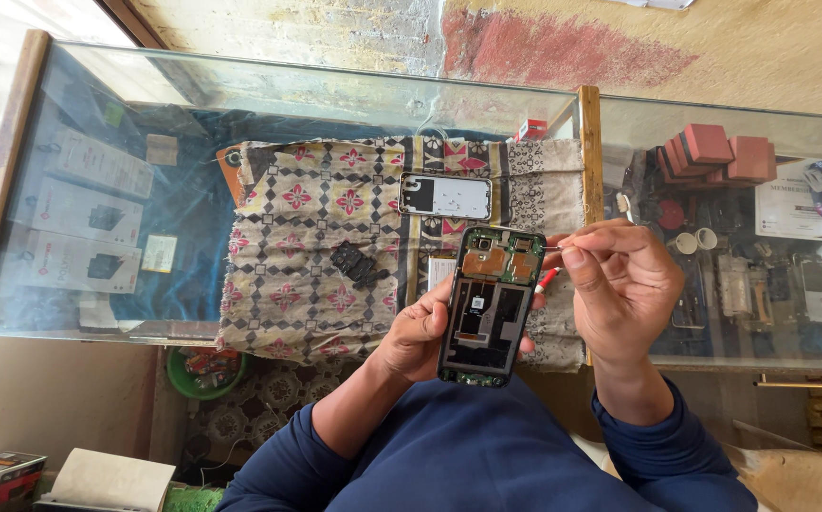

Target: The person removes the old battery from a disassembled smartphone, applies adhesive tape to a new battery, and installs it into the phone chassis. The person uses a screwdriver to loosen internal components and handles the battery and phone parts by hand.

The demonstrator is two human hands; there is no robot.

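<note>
— Where was the opened phone (pixel 490 305)?
— Upright in the left hand (pixel 422 334), gripped by its edges above the bench (pixel 98 142).
— And the right hand (pixel 624 284)?
— Just right of its top, pinching a thin tool (pixel 553 249) pointing left at the upper edge.

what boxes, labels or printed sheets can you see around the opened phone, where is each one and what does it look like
Flat boxes: inside the glass case, far left; three pale grey rectangles, each with a dark picture.
Printed sheet: in the right case; white, colourful corner.
Small box: bottom left on the floor; dark with red.
Label: inside the opened phone; a small white square.
</note>
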